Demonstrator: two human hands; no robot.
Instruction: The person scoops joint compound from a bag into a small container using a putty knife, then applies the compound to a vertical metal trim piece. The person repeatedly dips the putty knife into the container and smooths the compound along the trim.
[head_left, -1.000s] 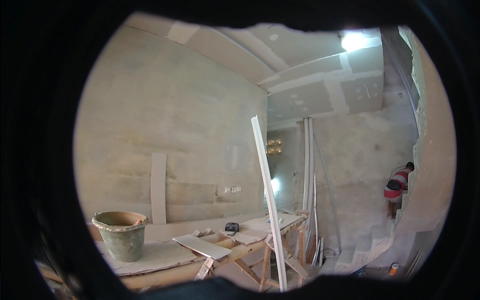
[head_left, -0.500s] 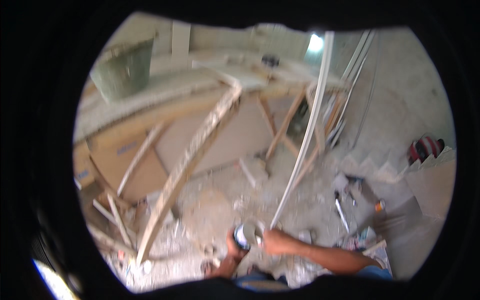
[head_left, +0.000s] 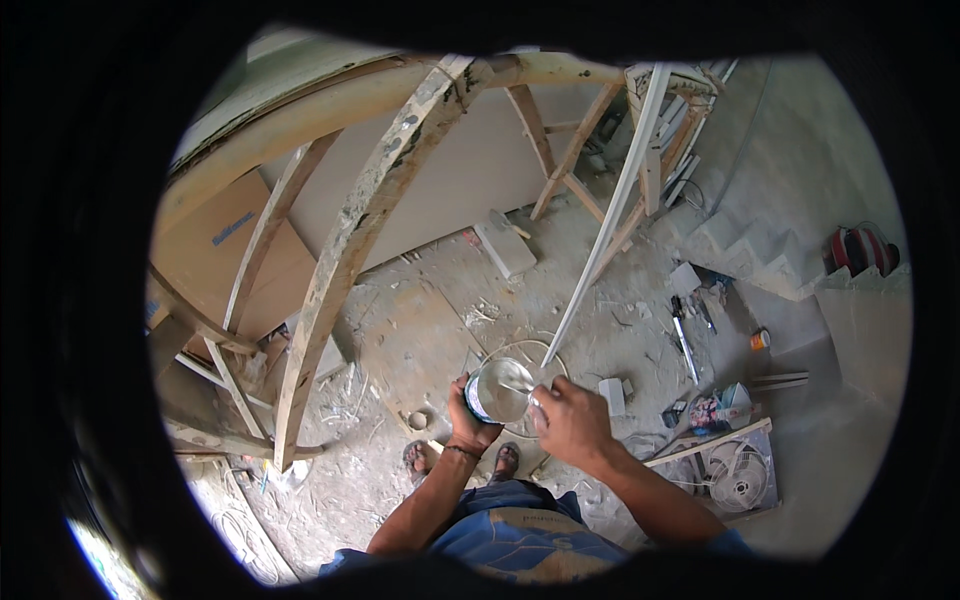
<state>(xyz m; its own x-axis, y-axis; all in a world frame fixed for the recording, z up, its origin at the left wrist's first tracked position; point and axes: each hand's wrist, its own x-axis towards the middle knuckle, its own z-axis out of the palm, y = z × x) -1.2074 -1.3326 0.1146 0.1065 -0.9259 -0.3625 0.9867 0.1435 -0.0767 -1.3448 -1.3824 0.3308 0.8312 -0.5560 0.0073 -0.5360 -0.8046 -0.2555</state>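
Observation:
My left hand (head_left: 466, 422) is wrapped round the side of a round open can (head_left: 474, 399) in front of my body. The can's mouth is tilted up, and its inside looks pale grey-white. My right hand (head_left: 575, 420) grips the handle of a small tool whose pale, shiny end (head_left: 518, 383) reaches into the can's mouth. Whether that end is a blade or a spoon I cannot tell. My right fingers hide most of the handle.
A rough timber beam (head_left: 350, 230) slants down at the left. A long white strip (head_left: 618, 210) ends just beyond the can. A fan (head_left: 738, 478), a long tool (head_left: 685, 340) and a red-striped bag (head_left: 860, 250) are at the right. Scraps litter the floor.
The view has tipped downward, so my feet and more floor show. Both hands appear higher in the picture, still at the can, and the tool's end inside it now shows clearly.

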